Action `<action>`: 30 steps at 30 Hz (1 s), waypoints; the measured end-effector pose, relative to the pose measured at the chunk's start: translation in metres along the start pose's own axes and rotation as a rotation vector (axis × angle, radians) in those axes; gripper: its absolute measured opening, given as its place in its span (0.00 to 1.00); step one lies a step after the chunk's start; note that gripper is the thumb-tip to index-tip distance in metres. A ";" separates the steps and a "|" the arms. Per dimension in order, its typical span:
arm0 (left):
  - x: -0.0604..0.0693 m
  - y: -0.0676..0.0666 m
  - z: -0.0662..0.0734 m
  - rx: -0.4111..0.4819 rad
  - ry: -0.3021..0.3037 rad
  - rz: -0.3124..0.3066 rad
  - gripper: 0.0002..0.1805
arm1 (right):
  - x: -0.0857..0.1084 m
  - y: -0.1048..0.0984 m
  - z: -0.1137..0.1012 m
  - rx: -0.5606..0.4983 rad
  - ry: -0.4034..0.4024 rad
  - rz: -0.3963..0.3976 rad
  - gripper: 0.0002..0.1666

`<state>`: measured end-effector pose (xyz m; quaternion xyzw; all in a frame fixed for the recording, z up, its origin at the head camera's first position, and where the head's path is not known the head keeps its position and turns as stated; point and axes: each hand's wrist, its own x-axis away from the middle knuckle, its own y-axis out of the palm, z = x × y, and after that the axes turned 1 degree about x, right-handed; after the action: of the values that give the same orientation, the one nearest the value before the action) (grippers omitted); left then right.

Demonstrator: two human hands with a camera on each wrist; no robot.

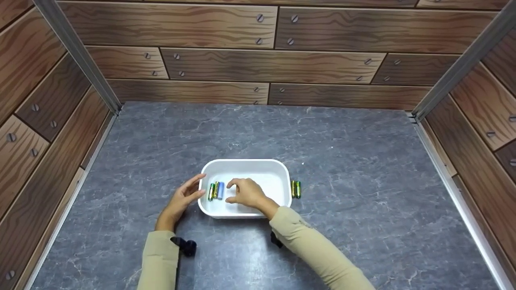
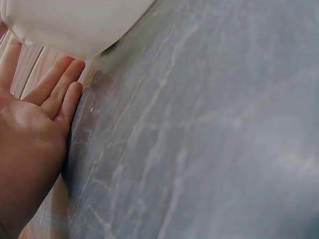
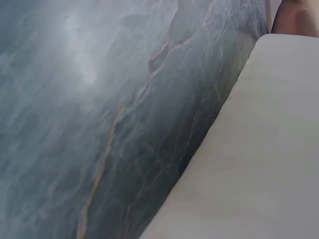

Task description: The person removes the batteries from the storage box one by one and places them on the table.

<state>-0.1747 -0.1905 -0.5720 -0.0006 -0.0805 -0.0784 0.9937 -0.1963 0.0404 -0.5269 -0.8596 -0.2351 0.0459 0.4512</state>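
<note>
Any writing on the batteries is too small to read. The white tub [image 1: 272, 181] sits on the grey desk [image 1: 363, 161], well apart from its far edge. Inside, near the tub's left edge, lie a green-and-gold battery [image 1: 211, 192], a mostly gold battery [image 1: 216, 190] and a thicker blue battery [image 1: 220, 191], side by side. Their long axes run from the tub's near edge toward its far edge; terminal direction cannot be told. Two outer batteries [image 1: 298, 189] lie parallel just beside the tub's right edge. The left hand [image 1: 183, 201] rests at the left rim, fingers wide. The right hand [image 1: 248, 193], thumb and fingers wide apart, holds nothing beside the blue battery.
</note>
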 end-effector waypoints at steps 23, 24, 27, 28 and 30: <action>-0.001 -0.002 -0.002 0.015 0.016 -0.021 0.31 | -0.017 0.018 -0.009 0.074 0.101 0.042 0.39; -0.001 -0.002 -0.002 0.020 0.015 -0.024 0.31 | -0.017 0.018 -0.010 0.080 0.097 0.035 0.39; 0.000 -0.001 -0.002 0.020 0.013 -0.025 0.31 | -0.018 0.019 -0.012 0.099 0.093 0.017 0.38; 0.000 -0.001 -0.001 0.020 0.012 -0.025 0.31 | -0.018 0.020 -0.012 0.110 0.089 0.018 0.38; 0.000 -0.001 -0.001 0.013 0.011 -0.028 0.31 | -0.018 0.021 -0.013 0.125 0.092 0.020 0.38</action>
<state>-0.1746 -0.1917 -0.5733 0.0074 -0.0755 -0.0917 0.9929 -0.2005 0.0126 -0.5383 -0.8334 -0.2019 0.0254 0.5138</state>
